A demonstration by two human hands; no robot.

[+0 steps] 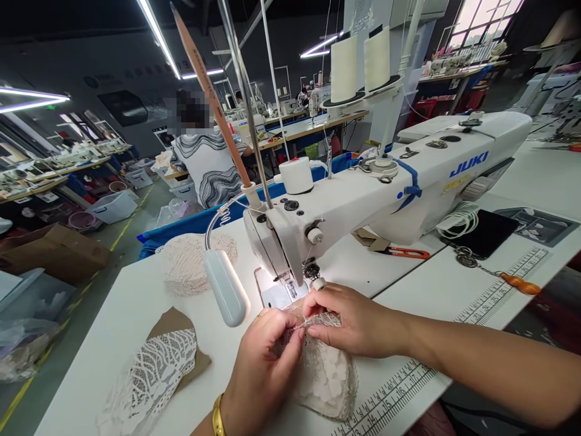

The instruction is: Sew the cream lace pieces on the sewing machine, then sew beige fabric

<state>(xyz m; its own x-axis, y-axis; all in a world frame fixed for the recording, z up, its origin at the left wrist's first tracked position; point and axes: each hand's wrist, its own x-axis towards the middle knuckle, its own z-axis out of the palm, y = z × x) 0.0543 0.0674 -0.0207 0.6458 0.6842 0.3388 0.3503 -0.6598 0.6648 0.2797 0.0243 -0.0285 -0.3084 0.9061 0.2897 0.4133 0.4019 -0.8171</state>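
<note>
My left hand (267, 354), with a gold bracelet at the wrist, pinches the edge of a cream lace piece (322, 324) between thumb and finger. Opposite it, my right hand (349, 318) pinches the same edge, the fingertips of both hands almost meeting. Beneath them lies a stack of cream lace (324, 381), its top partly hidden by my hands. Just beyond my fingers is the presser foot (290, 287) of a white sewing machine (345, 206). The lace is in front of the foot; whether any of it reaches under is hidden.
A lit lamp (226, 287) hangs left of the needle. Behind it sits a lace pile (188, 263); more lace with brown fabric (166, 345) lies front left. Orange snips (403, 252), a black phone (488, 233) and a keyring (517, 281) lie right. A person (204, 160) sits ahead.
</note>
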